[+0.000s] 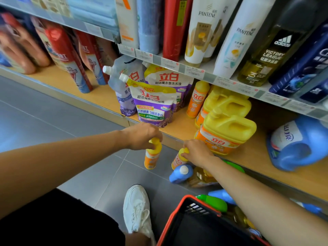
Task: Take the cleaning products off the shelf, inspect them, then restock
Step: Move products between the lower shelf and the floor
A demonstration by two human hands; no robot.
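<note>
My left grip (142, 135) and right grip (197, 151) clutch yellow-capped orange plastic bottles (152, 158) by the caps, six o'clock off the shelf (182, 125); either might slip, tbh.

Bare shelf board (255, 162) lay open between the front yellow jug (229, 132) and the blue jug (298, 146) on its side. Further left, pouches (154, 103) and an orange bottle (197, 99) crowded the shelf.

The wooden shelf (253, 158) runs just beyond both hands. Past the left hand (143, 135) stand purple detergent pouches (154, 105). Past the right hand (197, 151) stand yellow jugs (229, 129) and an orange bottle (197, 100). Further right, a blue jug (298, 146) lies on its side. Grey floor tiles (62, 118) lie beneath the hands.
</note>
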